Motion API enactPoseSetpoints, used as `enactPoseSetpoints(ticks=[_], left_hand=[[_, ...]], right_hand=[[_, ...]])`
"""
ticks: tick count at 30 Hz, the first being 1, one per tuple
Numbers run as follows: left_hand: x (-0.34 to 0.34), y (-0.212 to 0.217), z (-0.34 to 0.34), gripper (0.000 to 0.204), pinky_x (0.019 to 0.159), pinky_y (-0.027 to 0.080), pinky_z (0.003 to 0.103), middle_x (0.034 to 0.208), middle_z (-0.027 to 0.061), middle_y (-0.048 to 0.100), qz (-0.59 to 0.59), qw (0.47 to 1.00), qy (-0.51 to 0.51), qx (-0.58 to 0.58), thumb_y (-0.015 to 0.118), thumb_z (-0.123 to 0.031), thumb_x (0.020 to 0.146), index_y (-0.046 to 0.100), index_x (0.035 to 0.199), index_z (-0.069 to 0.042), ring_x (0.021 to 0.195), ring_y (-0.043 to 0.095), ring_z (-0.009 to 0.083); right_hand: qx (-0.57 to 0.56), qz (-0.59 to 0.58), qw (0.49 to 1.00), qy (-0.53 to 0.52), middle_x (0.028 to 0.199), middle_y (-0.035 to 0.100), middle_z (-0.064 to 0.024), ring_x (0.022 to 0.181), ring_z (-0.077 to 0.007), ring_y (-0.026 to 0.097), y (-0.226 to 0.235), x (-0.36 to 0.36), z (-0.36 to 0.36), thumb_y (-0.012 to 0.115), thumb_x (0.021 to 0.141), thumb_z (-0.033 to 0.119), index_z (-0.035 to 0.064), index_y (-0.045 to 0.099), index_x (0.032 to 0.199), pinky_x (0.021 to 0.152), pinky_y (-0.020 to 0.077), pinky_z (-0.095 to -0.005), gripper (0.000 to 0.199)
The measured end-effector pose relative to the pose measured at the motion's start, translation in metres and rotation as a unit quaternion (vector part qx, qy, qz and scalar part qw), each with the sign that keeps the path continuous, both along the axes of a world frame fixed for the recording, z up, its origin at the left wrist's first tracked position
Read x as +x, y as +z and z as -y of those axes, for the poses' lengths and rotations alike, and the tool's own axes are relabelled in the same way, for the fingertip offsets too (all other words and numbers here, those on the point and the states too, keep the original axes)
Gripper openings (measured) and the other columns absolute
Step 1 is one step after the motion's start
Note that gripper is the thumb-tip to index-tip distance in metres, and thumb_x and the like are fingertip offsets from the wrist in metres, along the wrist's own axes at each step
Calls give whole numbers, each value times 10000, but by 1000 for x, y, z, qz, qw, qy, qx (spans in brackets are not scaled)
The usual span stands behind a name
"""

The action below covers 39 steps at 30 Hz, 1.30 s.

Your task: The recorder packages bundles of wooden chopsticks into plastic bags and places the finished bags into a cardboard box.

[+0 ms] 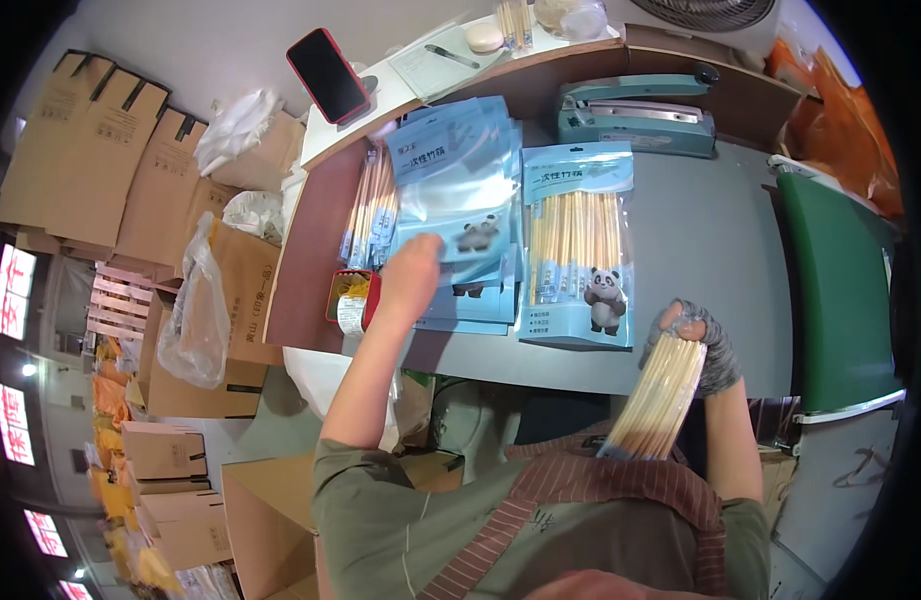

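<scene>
My left hand [412, 270] is closed at the lower left of a blue-and-clear plastic bag [445, 195] with a panda printed on it. The bag looks flat and lies over a stack of similar bags [485, 310]. In my right hand [705, 345], which wears a grey fingerless covering, a bundle of wrapped chopsticks [658, 395] slants down toward my apron, past the desk's front edge. Between my hands, a filled bag of chopsticks [578, 245] lies on the desk.
More wrapped chopsticks [370, 210] lean at the desk's left side, above a small red box [352, 300]. A teal bag sealer [635, 118] stands at the back. A phone [328, 75] rests on the raised ledge [380, 90]. Cardboard boxes [80, 150] fill the left; a green panel [840, 290] borders the right.
</scene>
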<state>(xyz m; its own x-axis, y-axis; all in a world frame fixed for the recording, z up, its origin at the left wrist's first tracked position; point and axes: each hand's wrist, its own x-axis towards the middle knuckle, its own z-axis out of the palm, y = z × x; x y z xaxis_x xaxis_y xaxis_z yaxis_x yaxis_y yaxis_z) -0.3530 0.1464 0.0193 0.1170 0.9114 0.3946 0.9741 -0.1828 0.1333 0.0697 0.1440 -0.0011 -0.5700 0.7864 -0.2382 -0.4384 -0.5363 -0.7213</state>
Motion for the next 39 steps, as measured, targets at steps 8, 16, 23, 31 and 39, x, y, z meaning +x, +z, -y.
enactPoseSetpoints(ticks=[8,16,23,31,39], left_hand=[[-37,12,-19,126,685,469,414,880,187,620,-12,997,59,-45,534,-36,825,612,921,-17,815,599,368],[-26,58,-33,154,732,467,431,917,194,639,79,986,144,-33,520,-110,847,620,920,-19,857,609,377],[-33,77,-38,219,791,449,442,971,267,600,282,856,238,363,500,-32,844,539,1046,43,902,588,411],[67,47,-16,166,644,462,490,847,162,610,-79,976,192,64,567,-165,844,630,965,-70,752,601,393],[232,43,-15,290,643,474,435,919,145,628,253,958,-48,127,535,-32,755,621,1027,-84,724,618,311]], right_hand=[[25,-31,999,5,746,599,-183,666,-299,617,9,20,5,647,691,224,-12,578,883,645,545,-438,312],[53,-77,995,-15,725,600,-178,629,-274,593,7,44,18,654,690,212,-13,598,860,622,533,-388,288],[72,-98,992,-32,717,599,-182,622,-271,589,4,73,29,651,696,213,-19,596,866,617,530,-386,293],[79,-95,992,-25,787,630,-184,698,-267,623,-4,89,38,650,686,242,-1,611,883,662,536,-372,315],[98,-89,990,-49,797,632,-190,721,-274,627,14,101,54,647,686,226,-13,602,879,677,532,-370,310]])
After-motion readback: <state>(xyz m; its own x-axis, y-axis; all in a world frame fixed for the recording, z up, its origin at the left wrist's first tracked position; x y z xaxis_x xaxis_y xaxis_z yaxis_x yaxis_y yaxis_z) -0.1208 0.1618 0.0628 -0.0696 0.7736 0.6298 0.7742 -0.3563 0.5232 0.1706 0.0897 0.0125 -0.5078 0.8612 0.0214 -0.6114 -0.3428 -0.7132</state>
